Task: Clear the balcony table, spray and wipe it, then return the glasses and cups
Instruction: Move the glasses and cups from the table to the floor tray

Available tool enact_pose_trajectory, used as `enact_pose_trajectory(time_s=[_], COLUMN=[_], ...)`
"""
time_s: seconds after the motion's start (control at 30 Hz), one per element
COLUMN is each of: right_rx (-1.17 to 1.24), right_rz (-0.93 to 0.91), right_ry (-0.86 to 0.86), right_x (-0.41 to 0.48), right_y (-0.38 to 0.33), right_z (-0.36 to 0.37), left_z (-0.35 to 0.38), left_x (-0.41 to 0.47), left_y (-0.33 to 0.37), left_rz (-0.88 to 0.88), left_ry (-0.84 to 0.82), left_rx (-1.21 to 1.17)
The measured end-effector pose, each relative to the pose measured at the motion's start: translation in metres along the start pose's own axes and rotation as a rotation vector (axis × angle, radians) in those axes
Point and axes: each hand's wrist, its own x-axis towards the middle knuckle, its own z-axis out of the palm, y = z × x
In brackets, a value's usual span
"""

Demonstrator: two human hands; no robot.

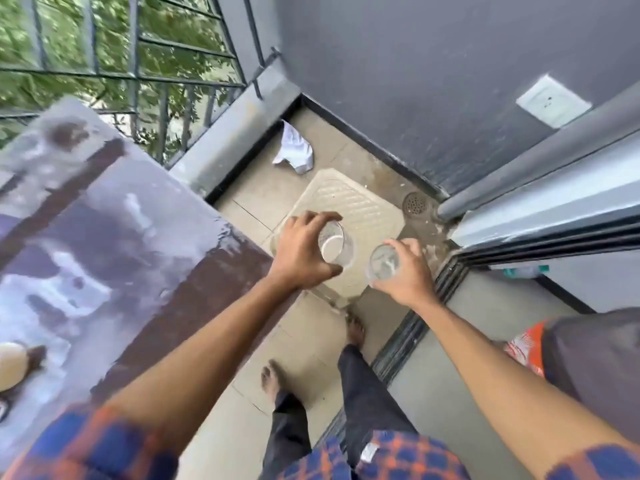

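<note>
The left hand (301,258) has its grip clamped on a clear glass (337,249), thumb on the near side and fingers curled over the far rim, so the open mouth faces the camera. Just to its right, the right hand (405,275) has its grip closed round a second clear glass (382,263), fingers wrapped along its right side; the two glasses sit close together but apart. Neither glass shows any readable marking. Both are held over a beige plastic stool (367,209) standing on the tiled floor, and whether either touches the stool's seat cannot be told. To the left lies the brown surface (138,237), wet and streaked, with a pale cup (14,365) at its near left edge. In the far corner a crumpled white cloth (294,150) lies on the floor, and a round floor drain (415,203) sits right of the stool by the wall. A white wall socket (552,102) is set high on the grey wall. A small white tag (369,452) on the checked shirt is too blurred to read.
</note>
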Motion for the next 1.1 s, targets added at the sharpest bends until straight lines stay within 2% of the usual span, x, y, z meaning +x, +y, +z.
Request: enact_pose_trajectory(time_s=[0.13,0.27,0.43,0.63,0.9,1.0,1.1], right_rx=[-0.023,-0.056,-0.054,-0.144,-0.089,-0.015,0.076], right_rz=[-0.084,-0.156,-0.232,-0.338,-0.261,-0.268,-0.316], right_ry=[-0.063,-0.120,-0.181,-0.189,-0.318,-0.269,-0.201], right_x=[0.050,0.084,0.099,0.092,0.092,0.092,0.091], right_y=[0.007,0.010,0.002,0.003,0.001,-0.010,-0.039], right_z=[0.021,0.049,0.076,0.095,0.085,0.073,0.055], left_z=[0.029,0.056,0.069,0.081,0.078,0.058,0.017], left_x=[0.068,0.103,0.111,0.113,0.112,0.105,0.084], left_y=[-0.019,-0.056,-0.091,-0.100,-0.095,-0.079,-0.064], left_rz=[-0.018,-0.019,0.032,-0.038,-0.056,-0.077,-0.044], left_ry=[-0.119,-0.311,-0.468,-0.513,-0.499,-0.405,-0.189], left_rx=[0.298,0.682,0.905,0.960,0.905,0.788,0.623])
